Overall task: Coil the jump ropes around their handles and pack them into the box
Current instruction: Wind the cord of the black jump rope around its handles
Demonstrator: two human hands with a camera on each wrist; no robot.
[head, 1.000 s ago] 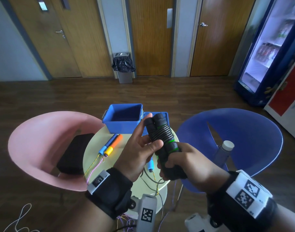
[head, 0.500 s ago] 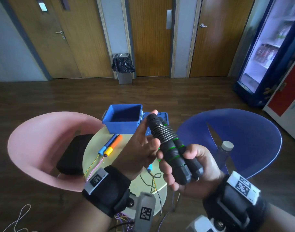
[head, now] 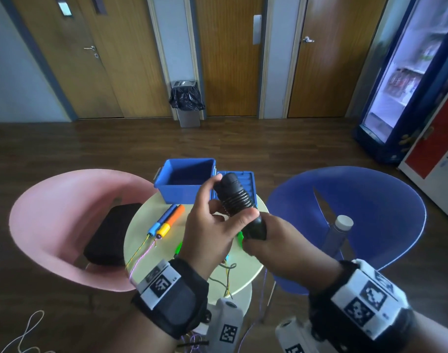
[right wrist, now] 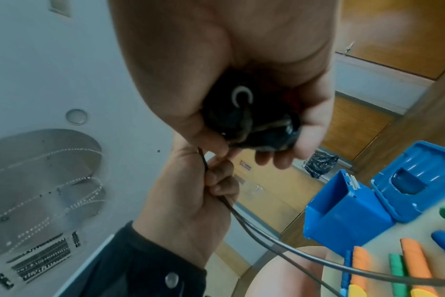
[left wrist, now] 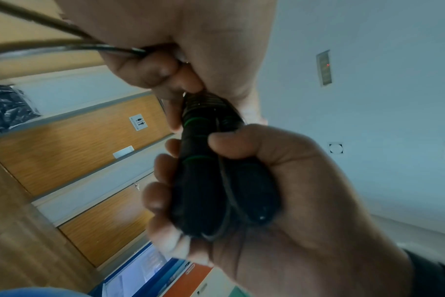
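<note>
Two black jump-rope handles [head: 233,197] with green rings are held together above the round table, black cord coiled round their upper half. My right hand [head: 258,238] grips their lower ends; in the right wrist view those ends [right wrist: 249,120] sit inside its curled fingers. My left hand [head: 219,212] lies against the coil and pinches the loose black cord [left wrist: 137,51], which trails down from it [right wrist: 241,217]. The open blue box [head: 184,186] stands just beyond on the table, its lid [head: 244,184] lying beside it.
Blue and orange rope handles [head: 167,220] lie on the pale round table [head: 141,230], and a green handle [head: 240,238] shows under my hands. A pink chair [head: 60,220] with a black pouch stands left, a blue chair [head: 358,212] with a bottle [head: 340,230] right.
My right hand has turned the black handles from leaning to the right to pointing away at the box. My left hand's fingers have curled in, and it has taken hold of the cord at the coil.
</note>
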